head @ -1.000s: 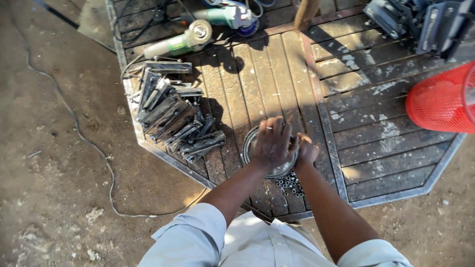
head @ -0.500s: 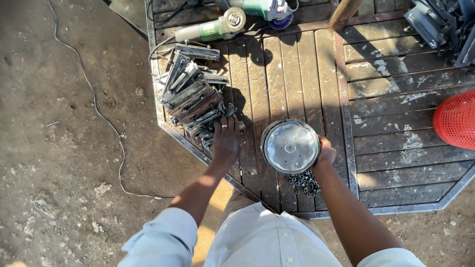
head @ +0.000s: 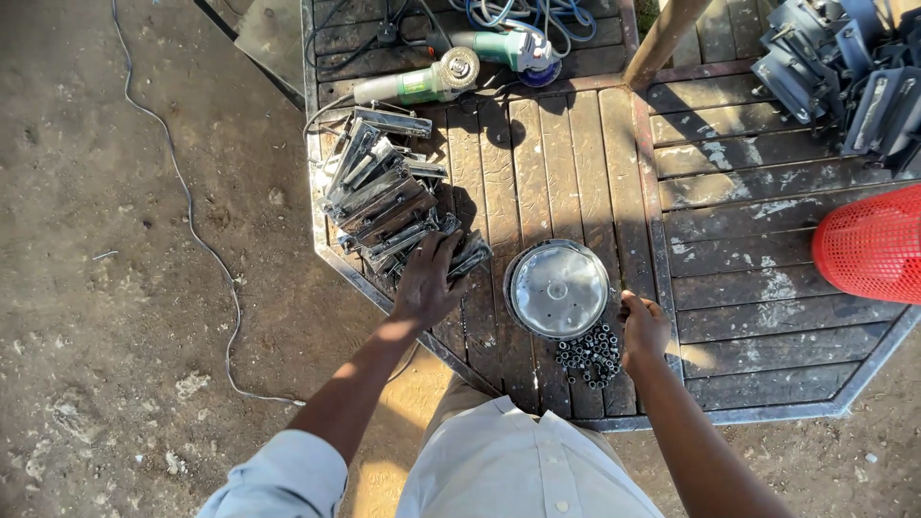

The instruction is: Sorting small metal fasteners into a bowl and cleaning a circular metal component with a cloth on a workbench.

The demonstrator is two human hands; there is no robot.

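My left hand point(head: 428, 284) reaches onto the near end of a pile of several shiny metal brackets point(head: 384, 197) at the left edge of a wooden-slat table point(head: 576, 163), fingers closing over the nearest bracket point(head: 462, 257). My right hand point(head: 643, 328) rests with curled fingers beside a round shallow metal tin point(head: 558, 289). A heap of small dark nuts point(head: 588, 354) lies just in front of the tin, touching my right hand's side. Whether the right hand holds a nut is hidden.
Two green angle grinders point(head: 422, 82) point(head: 513, 48) with cables lie at the table's far side. A red mesh basket point(head: 873, 245) sits at the right, dark metal parts point(head: 849, 72) beyond it. A cable point(head: 192, 225) trails over the dirt ground at left.
My left hand left the tin and moved left onto the bracket pile. The right hand stayed beside the tin. The camera view shifted left and closer.
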